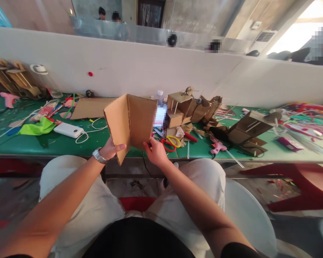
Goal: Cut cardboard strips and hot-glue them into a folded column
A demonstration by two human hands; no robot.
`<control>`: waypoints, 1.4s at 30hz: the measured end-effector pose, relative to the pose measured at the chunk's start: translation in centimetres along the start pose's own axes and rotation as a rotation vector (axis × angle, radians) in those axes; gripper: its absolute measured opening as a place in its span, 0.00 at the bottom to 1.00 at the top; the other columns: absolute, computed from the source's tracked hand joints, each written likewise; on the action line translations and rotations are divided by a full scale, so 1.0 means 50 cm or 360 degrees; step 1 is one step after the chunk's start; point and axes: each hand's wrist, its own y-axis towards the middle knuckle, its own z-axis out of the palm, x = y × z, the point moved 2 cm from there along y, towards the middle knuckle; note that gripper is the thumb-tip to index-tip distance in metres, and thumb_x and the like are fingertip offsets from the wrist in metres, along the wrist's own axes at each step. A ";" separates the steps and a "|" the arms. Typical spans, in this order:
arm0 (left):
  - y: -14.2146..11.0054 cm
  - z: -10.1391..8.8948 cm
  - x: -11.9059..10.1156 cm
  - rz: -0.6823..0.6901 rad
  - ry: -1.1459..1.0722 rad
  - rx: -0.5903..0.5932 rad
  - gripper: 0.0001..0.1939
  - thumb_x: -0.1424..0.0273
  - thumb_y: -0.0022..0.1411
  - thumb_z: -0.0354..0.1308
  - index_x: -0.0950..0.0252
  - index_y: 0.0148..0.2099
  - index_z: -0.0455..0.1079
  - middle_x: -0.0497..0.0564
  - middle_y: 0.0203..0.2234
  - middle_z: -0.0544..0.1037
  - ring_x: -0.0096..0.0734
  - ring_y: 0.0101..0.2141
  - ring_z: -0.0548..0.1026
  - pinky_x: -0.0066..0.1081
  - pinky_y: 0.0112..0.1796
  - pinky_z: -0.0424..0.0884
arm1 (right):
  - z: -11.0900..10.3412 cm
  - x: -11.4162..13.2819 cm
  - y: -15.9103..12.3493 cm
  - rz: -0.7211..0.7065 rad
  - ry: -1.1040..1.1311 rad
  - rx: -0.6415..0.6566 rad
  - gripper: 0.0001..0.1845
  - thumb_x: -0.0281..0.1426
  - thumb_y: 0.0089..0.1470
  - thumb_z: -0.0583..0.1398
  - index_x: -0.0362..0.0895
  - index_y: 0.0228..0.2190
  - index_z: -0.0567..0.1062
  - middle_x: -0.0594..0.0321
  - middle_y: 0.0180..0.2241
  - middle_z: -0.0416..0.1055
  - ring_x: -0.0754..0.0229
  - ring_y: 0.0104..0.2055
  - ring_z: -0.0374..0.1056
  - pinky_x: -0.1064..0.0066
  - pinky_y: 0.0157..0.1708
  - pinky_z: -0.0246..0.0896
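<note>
A folded brown cardboard piece (130,122) stands upright in front of me, bent into two panels along a vertical crease. My left hand (111,149), with a watch on the wrist, grips the lower edge of the left panel. My right hand (155,152) pinches the bottom of the right panel. Both hands hover over the near edge of the green table (56,145), above my lap.
On the table lie a white power bank (68,130) with a cable, a flat cardboard sheet (90,107), small cardboard models (190,107), red and yellow scissors (170,142), a pink glue gun (218,147) and coloured scraps. Red stools stand at both sides. A white partition rises behind the table.
</note>
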 end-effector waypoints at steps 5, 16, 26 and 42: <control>0.021 -0.006 -0.010 0.0070 0.0065 -0.0012 0.46 0.54 0.36 0.80 0.61 0.58 0.74 0.60 0.48 0.83 0.63 0.52 0.79 0.56 0.56 0.72 | 0.008 0.001 0.014 -0.0071 -0.0080 0.0020 0.06 0.34 0.66 0.58 0.45 0.35 0.72 0.57 0.32 0.76 0.53 0.35 0.70 0.67 0.35 0.56; 0.008 -0.037 0.004 0.0131 0.0257 -0.0118 0.28 0.56 0.41 0.78 0.61 0.43 0.77 0.54 0.36 0.84 0.50 0.41 0.81 0.48 0.48 0.77 | 0.057 0.014 0.028 -0.0151 -0.0186 0.0074 0.06 0.31 0.66 0.61 0.46 0.34 0.72 0.59 0.30 0.76 0.53 0.34 0.70 0.67 0.40 0.56; 0.006 -0.044 0.025 0.0120 0.0437 -0.0106 0.26 0.61 0.41 0.77 0.64 0.43 0.78 0.57 0.37 0.84 0.55 0.42 0.81 0.52 0.50 0.76 | 0.031 -0.003 0.023 -0.0123 -0.0236 0.0083 0.06 0.29 0.66 0.60 0.45 0.34 0.72 0.57 0.31 0.77 0.52 0.34 0.69 0.64 0.41 0.53; -0.013 -0.029 0.002 0.0165 0.0611 -0.0015 0.26 0.62 0.40 0.78 0.63 0.42 0.77 0.61 0.42 0.84 0.59 0.51 0.79 0.52 0.58 0.71 | 0.021 -0.018 0.019 -0.0086 -0.0261 0.0096 0.05 0.29 0.66 0.61 0.44 0.35 0.73 0.58 0.30 0.78 0.53 0.33 0.70 0.66 0.37 0.52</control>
